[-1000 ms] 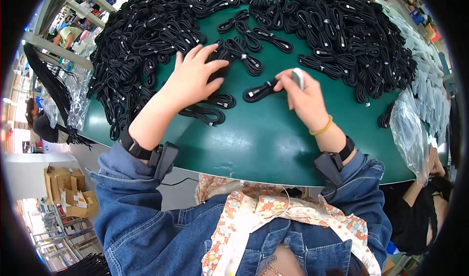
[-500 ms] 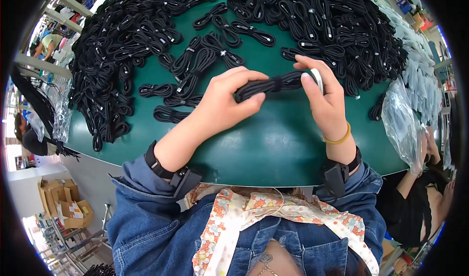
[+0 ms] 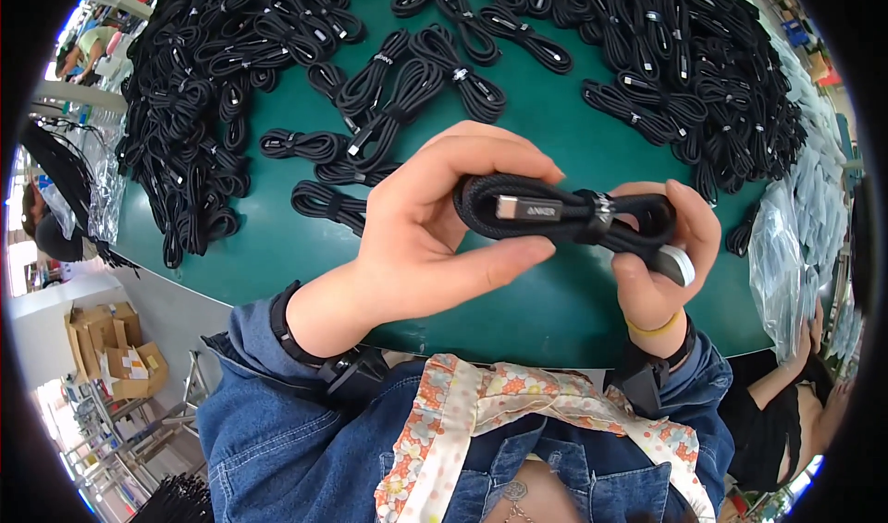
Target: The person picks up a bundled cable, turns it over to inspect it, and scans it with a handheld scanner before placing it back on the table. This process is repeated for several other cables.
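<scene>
Between my hands is a coiled black braided cable (image 3: 578,218), bound round its middle by a black tie with pale marks. A metal-tipped connector (image 3: 532,209) lies along the coil's front. My left hand (image 3: 416,236) grips the coil's left end between fingers above and thumb below. At the other end, my right hand (image 3: 645,292) is closed round the loops. A small white and grey rounded object (image 3: 673,266) is tucked in the right hand under the cable; its kind does not show. The held coil is above the green table (image 3: 546,324).
Many similar coiled cables are heaped along the left (image 3: 194,107) and at the far right (image 3: 712,79). Several loose coils (image 3: 398,107) lie between the heaps. Clear plastic bags (image 3: 777,264) hang over the right edge, near another person's arm (image 3: 786,366). Cardboard boxes (image 3: 129,370) stand at lower left.
The cable has come nearer and turned, so its connector and tie now face me. Both hands still hold it. The white object has shifted lower in my right hand.
</scene>
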A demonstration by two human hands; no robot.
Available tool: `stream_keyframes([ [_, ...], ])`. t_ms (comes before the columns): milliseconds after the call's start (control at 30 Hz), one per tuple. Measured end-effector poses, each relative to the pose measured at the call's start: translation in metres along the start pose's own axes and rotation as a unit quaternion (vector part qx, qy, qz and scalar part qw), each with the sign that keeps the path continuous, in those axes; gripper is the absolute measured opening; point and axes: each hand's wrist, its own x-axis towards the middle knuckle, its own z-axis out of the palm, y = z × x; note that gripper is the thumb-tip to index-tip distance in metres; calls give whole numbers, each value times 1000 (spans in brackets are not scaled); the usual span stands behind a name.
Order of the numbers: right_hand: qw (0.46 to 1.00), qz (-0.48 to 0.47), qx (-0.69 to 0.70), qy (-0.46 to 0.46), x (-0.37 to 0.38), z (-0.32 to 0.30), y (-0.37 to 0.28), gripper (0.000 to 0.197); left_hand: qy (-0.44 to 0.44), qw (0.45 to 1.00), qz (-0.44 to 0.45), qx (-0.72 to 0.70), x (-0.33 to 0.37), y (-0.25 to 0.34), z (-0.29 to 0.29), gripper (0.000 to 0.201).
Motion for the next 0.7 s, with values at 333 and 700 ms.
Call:
stream_keyframes([
  [333, 998, -28, -42, -37, -4, -4, 0, 71, -51, 996, 39, 66, 0, -2, -6, 45],
  [700, 993, 119, 15, -4, -9, -5, -7, 46, 76, 990, -118, 2, -3, 1, 2, 40],
])
